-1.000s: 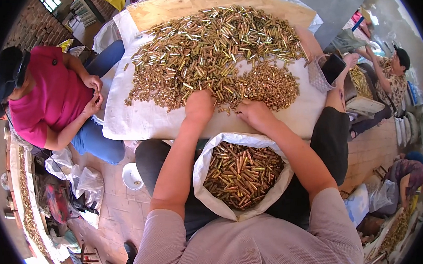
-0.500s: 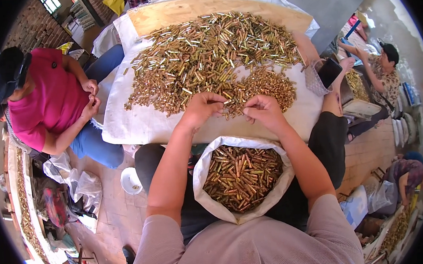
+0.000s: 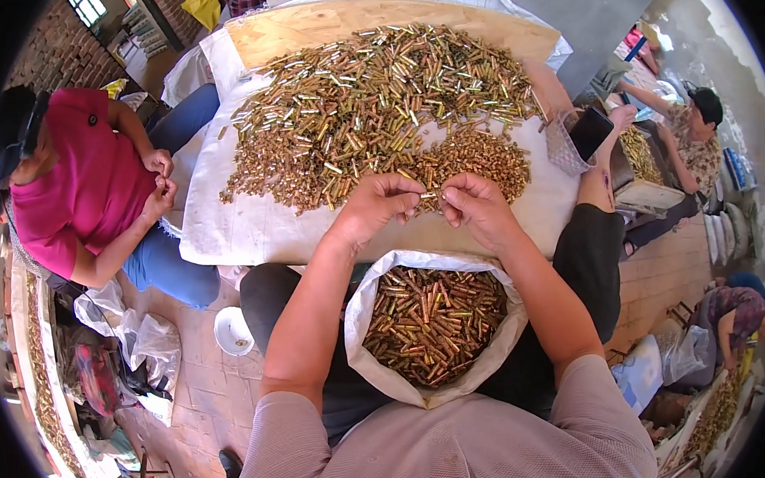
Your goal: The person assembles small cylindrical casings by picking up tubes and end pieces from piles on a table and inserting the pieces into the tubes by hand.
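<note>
Metal tube (image 3: 430, 195) held up above the near edge of the worktop (image 3: 268, 233).
My left hand (image 3: 410, 200) pinches one end, probably to steady it; my right hand (image 3: 450, 196) meets the other end, whether gripping I cannot tell. The heap of tubes (image 3: 373, 90) lies toward the far edge, where a wooden board (image 3: 317, 28) likely stops spills. The open sack (image 3: 359, 315) sits below the near edge, presumably for easy reach.

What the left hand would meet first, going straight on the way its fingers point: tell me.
Likely the right hand, which faces it just beyond the small metallic piece that the left hand seems to pinch. Depth is hard to judge, so they may not line up exactly.
</note>
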